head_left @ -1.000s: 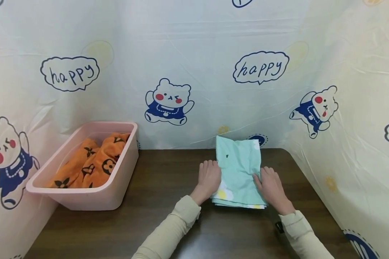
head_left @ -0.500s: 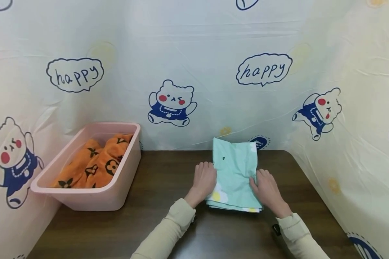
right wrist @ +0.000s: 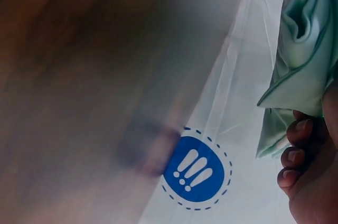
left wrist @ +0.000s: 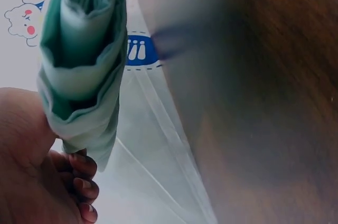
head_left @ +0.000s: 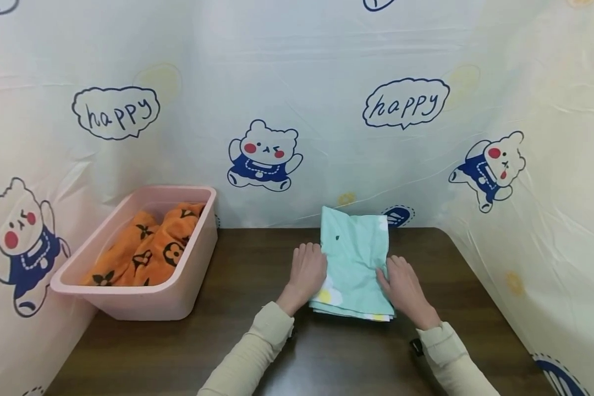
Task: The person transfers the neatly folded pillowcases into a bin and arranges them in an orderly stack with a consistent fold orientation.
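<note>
A folded mint-green cloth (head_left: 353, 258), with white-and-yellow patches near its front left corner and along the front edge, is held over the right half of the table. My left hand (head_left: 308, 272) grips its left side. On the opposite side my right hand (head_left: 407, 286) holds it with the thumb on top. Stacked folds of the cloth (left wrist: 87, 71) show in the left wrist view, where the left hand's fingers (left wrist: 84, 189) curl beneath it. In the right wrist view, the right hand's fingers (right wrist: 296, 152) are curled under a hanging corner of the cloth (right wrist: 293, 92).
A pink plastic bin (head_left: 173, 300) stands at the left of the brown wooden table (head_left: 247, 264), with an orange, dark-patterned cloth (head_left: 143, 250) inside. A pale printed sheet (head_left: 326, 66) hangs behind the table and along both sides.
Both hands have carried the folded cloth a little to the left, keeping their grip on its two sides. The head view has shifted slightly. The pink bin stays in place.
</note>
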Demonstrator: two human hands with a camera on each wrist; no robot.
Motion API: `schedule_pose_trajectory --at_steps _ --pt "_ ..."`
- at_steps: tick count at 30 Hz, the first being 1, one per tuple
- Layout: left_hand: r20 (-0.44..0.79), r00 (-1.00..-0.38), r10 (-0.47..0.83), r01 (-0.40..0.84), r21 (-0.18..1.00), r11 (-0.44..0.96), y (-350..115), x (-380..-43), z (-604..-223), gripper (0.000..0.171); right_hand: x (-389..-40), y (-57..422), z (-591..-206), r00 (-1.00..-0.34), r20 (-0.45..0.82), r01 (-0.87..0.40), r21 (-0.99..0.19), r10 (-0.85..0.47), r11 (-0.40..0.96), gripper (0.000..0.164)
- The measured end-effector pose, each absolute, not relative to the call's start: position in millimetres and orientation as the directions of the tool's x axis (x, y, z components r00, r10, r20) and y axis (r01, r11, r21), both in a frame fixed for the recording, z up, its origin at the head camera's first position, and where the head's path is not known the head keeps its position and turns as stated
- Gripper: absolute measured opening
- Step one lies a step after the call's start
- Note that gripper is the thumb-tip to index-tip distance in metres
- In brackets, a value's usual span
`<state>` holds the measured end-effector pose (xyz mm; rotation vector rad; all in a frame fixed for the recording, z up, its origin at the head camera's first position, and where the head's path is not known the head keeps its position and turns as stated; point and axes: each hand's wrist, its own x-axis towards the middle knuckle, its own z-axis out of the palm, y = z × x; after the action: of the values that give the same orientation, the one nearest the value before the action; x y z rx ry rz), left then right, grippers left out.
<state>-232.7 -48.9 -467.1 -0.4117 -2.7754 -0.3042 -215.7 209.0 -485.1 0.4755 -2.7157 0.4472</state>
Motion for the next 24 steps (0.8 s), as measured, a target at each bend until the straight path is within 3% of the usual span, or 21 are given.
schedule_pose_trajectory --at_steps 10,24 --pt "0.375 -0.896 0.238 0.316 0.16 0.935 -58.1 -235.8 -461.6 0.03 -221.5 201.4 -479.6 -0.857 0.428 -0.407 -0.221 -0.287 0.886 0.028" --pt "0.376 -0.899 0.226 0.31 0.18 0.934 -79.9 -233.0 -443.1 0.03 -224.6 182.0 -463.9 -0.875 0.39 -0.397 -0.241 -0.286 0.886 0.026"
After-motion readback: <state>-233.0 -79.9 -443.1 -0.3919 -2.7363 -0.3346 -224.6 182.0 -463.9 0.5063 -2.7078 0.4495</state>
